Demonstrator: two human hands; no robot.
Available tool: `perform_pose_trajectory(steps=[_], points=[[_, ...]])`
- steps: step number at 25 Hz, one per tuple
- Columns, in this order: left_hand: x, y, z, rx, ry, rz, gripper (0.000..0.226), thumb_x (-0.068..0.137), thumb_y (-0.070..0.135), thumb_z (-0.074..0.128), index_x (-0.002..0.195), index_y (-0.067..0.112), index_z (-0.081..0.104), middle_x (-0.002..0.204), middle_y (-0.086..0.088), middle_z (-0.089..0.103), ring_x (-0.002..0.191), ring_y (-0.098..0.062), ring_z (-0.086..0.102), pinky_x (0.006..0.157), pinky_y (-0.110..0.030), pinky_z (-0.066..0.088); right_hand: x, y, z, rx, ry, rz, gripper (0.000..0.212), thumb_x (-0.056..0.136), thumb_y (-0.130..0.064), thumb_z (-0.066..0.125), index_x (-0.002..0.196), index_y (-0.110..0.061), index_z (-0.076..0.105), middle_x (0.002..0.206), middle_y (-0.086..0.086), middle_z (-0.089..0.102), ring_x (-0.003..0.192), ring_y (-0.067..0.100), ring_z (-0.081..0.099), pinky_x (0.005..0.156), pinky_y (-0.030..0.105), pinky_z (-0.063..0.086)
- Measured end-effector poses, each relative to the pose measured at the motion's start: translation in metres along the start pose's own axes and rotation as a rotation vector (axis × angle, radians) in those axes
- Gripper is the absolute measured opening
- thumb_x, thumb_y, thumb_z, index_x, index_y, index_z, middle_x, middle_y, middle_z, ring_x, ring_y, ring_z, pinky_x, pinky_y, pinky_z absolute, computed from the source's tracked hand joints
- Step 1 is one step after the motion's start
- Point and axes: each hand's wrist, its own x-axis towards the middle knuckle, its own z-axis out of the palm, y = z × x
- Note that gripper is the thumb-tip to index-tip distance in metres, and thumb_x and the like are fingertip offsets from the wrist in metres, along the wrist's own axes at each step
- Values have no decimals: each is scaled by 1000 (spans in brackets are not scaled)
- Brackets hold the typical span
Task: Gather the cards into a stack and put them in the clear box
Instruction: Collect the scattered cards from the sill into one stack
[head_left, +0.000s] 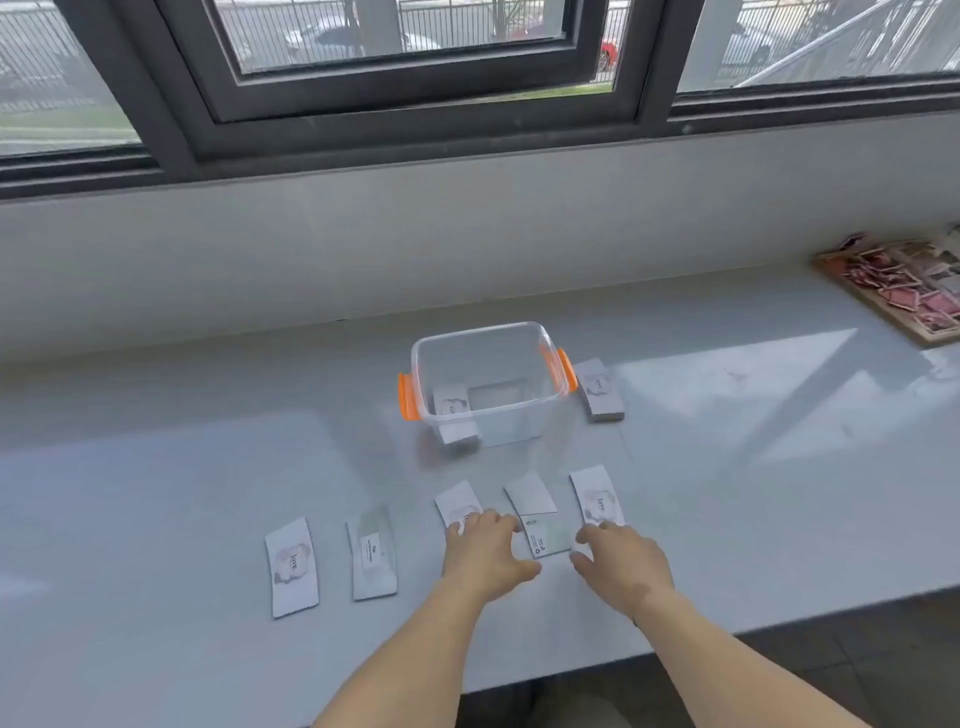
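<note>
Two cards (292, 566) lie at my far left on the worktop (156, 493). My left hand (485, 548) presses a third, fingers spread; my right hand (621, 561), fingers apart, touches another. The clear box (485, 382) stands beyond, a card stack (598, 389) just right of it.

- Cards (596, 500) by my grip: white, grey blotch, dark lettering.
- Box (485, 384) beyond my grip: clear, orange latches (408, 396).
- Table (182, 467): pale grey.

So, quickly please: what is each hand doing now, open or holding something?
Left hand: open, fingers spread, resting on a card, gripping nothing.
Right hand: open, fingertips at another card, holding nothing.
</note>
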Motion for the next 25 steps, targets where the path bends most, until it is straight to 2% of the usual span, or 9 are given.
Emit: perform_pose_trajectory(steps=[4, 7, 12, 14, 18, 20, 22, 25], points=[[19, 18, -1, 46, 36, -49, 69, 71, 56, 63, 132, 28, 47, 133, 1, 46, 133, -22, 33, 113, -45, 19, 27, 25, -12, -33, 5, -49, 42, 93, -42, 49, 132, -28, 44, 134, -2, 52, 120, 23, 45, 89, 37, 42], [34, 25, 0, 31, 39, -106, 83, 67, 54, 68, 140, 26, 39, 138, 0, 40, 135, -23, 27, 115, -48, 15, 51, 38, -22, -45, -40, -90, 57, 88, -41, 59, 138, -28, 36, 142, -1, 43, 127, 25, 37, 95, 39, 39], [53, 35, -4, 72, 21, -158, 95, 63, 52, 71, 142, 21, 29, 143, -4, 31, 135, -28, 24, 113, -51, 14, 80, 45, -29, -114, -192, -101, 95, 78, -49, 68, 149, -28, 8, 159, 0, 11, 143, 33, 8, 111, 49, 25], [60, 40, -3, 100, 2, -170, 102, 62, 51, 72, 145, 18, 22, 143, -5, 28, 135, -30, 22, 115, -53, 13, 87, 49, -24, -116, -223, -81, 99, 80, -54, 65, 150, -28, 0, 160, -2, 3, 144, 33, 3, 113, 52, 20], [71, 46, -3, 202, -5, -195, 107, 57, 47, 75, 143, 16, 21, 137, -6, 31, 131, -30, 27, 115, -52, 11, 93, 53, -17, -127, -167, -81, 93, 81, -51, 63, 149, -23, 5, 157, -2, 9, 138, 32, 16, 108, 49, 27], [74, 47, -4, 237, -8, -199, 107, 56, 46, 77, 142, 16, 23, 134, -7, 33, 128, -30, 29, 116, -51, 10, 94, 52, -16, -119, -145, -77, 88, 78, -48, 67, 145, -23, 15, 153, -1, 16, 130, 30, 27, 98, 44, 36], [78, 47, -4, 232, -6, -213, 105, 53, 46, 79, 139, 18, 27, 129, -8, 35, 122, -31, 33, 114, -49, 15, 96, 50, -19, -102, -132, -52, 82, 73, -46, 72, 136, -25, 25, 144, -1, 26, 122, 29, 33, 88, 43, 39], [80, 45, -6, 188, 17, -232, 95, 50, 46, 80, 130, 25, 32, 121, -6, 36, 113, -29, 36, 106, -43, 25, 99, 46, -27, -51, -160, -12, 78, 67, -38, 79, 126, -30, 28, 128, 2, 33, 111, 29, 41, 80, 41, 41]])
